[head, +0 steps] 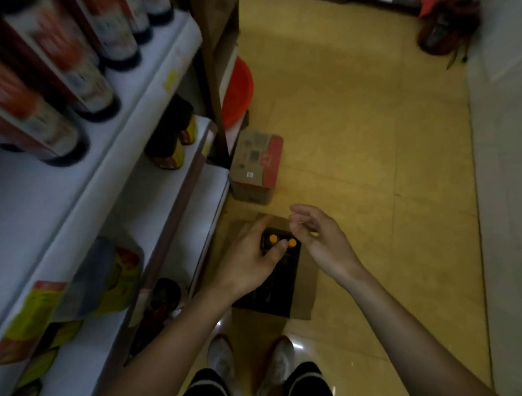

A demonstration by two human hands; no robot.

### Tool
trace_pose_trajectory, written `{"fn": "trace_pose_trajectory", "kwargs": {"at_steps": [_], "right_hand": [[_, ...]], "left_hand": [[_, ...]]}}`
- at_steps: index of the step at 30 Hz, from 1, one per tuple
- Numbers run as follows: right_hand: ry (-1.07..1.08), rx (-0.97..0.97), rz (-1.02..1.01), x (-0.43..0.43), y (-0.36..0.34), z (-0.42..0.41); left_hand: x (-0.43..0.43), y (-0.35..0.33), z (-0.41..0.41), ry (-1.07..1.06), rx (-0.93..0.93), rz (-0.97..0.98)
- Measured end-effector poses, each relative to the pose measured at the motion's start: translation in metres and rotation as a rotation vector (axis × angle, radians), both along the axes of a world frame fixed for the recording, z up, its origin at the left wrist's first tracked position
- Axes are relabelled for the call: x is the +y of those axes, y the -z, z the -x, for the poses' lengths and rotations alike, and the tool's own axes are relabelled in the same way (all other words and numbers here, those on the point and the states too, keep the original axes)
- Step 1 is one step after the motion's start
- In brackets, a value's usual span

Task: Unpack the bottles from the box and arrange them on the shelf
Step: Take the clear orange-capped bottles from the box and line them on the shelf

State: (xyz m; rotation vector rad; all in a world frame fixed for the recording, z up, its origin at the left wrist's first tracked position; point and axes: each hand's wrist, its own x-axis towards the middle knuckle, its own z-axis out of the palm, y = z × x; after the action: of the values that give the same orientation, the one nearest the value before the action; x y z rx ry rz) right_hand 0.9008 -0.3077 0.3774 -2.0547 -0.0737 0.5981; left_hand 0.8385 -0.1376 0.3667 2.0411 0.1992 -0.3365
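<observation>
Bottles (273, 238), where are they?

Two orange caps, far end of the open box (306, 292). The box sits on the floor (376, 143), right against the foot of the shelf (112, 149). The rest of the box looks dark, empty slots I'd guess.

Left hand (248, 254)?

Over the box's left side, fingers apart. Thumb sits between the two caps and the fingers run past the left cap, so it brackets that one. It's not closed on it. Can't tell if it's touching.

Right hand (320, 245)?

Just beside the right cap, above the box's right edge. Fingers loosely spread, holding nothing.

Why both hands there?

One cap each, probably, so both bottles come up together. The flaps are folded out flat, so the way in is clear.

Why is the box parked there?

Short carry, I'd say. Lower shelf already has dark bottles with yellow labels (169, 146), with free room near its front edge.

Anything else?

Closed carton (256, 164) beyond the box and a red basin (239, 92) behind that. Frame is blurry.
</observation>
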Motion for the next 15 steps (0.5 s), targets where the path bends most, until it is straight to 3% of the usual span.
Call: {"fn": "trace_pose_trajectory", "kwargs": {"at_steps": [9, 15], "right_hand": [[0.054, -0.017, 0.077, -0.016, 0.216, -0.013], [0.025, -0.097, 0.166, -0.013, 0.354, -0.031]], "left_hand": [[-0.001, 0.241, -0.016, -0.027, 0.152, 0.034], [-0.006, 0.389, -0.049, -0.035, 0.127, 0.040]]}}
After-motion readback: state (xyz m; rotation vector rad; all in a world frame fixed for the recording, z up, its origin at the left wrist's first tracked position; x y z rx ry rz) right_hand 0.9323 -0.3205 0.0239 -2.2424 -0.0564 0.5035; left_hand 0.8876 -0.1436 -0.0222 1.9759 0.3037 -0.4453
